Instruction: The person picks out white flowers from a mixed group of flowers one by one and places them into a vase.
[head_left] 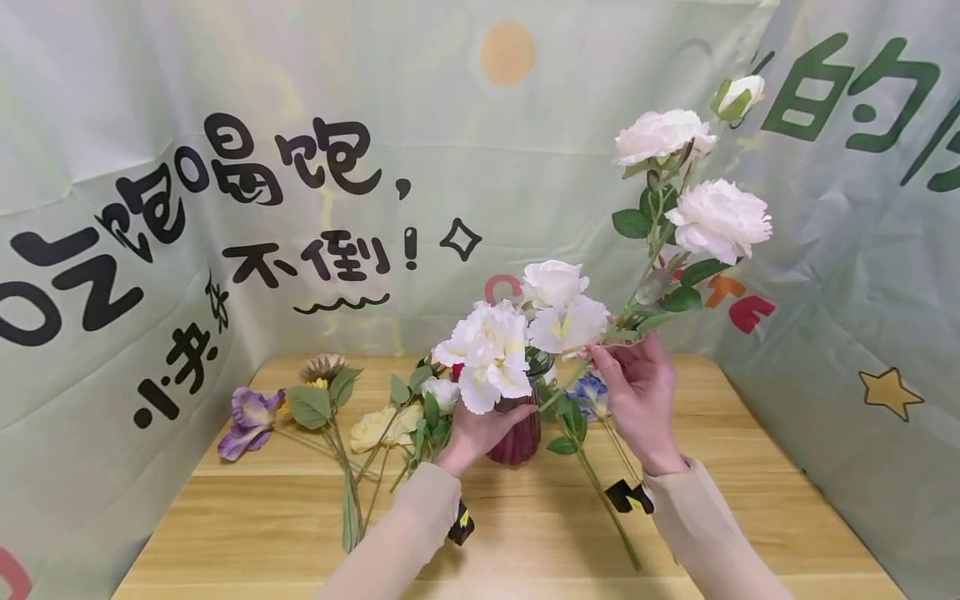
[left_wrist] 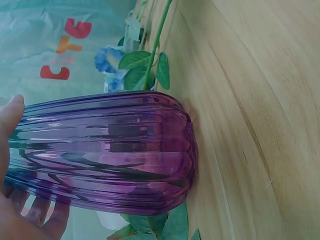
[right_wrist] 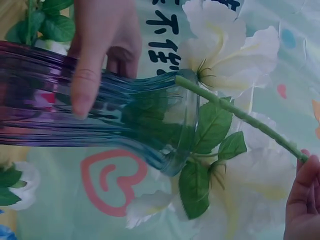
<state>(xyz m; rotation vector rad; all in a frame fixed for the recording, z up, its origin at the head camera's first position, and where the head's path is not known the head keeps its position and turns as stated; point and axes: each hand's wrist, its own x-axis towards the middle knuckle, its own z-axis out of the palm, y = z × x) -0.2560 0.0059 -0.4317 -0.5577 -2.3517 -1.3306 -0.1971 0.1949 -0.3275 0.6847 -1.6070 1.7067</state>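
While the left hand (head_left: 483, 437) braced the ribbed glass vase (head_left: 516, 446) on the wooden table (head_left: 262, 517), the right hand (head_left: 641, 400) held a tall spray of pale pink blooms (head_left: 720, 221) whose heads stood above and to the right of the vase. The left grip was closed about the vase, thumb on one side, fingers on the other; the right thumb and fingers were pinched on the spray's green stem (right_wrist: 260, 125). As the right wrist view showed, the stem slanted across the vase's mouth, its cut end at the rim (right_wrist: 175, 161); whether that end lay inside could not be told. White flowers (head_left: 491, 354) crowded over the mouth, with green leaves (right_wrist: 215, 125) at the rim. A purple flower (head_left: 251, 421) lay to the left of the vase, a blue flower (head_left: 590, 396) to its right.

Sound handling appeared to call for a pinch nearer the cut end, so that the tip could be aimed between the leaves, with the stem brought closer to the vase's axis. Because the spray was long, it seemed apt to lever the vase over; a firm left-hand hold would probably counter this.
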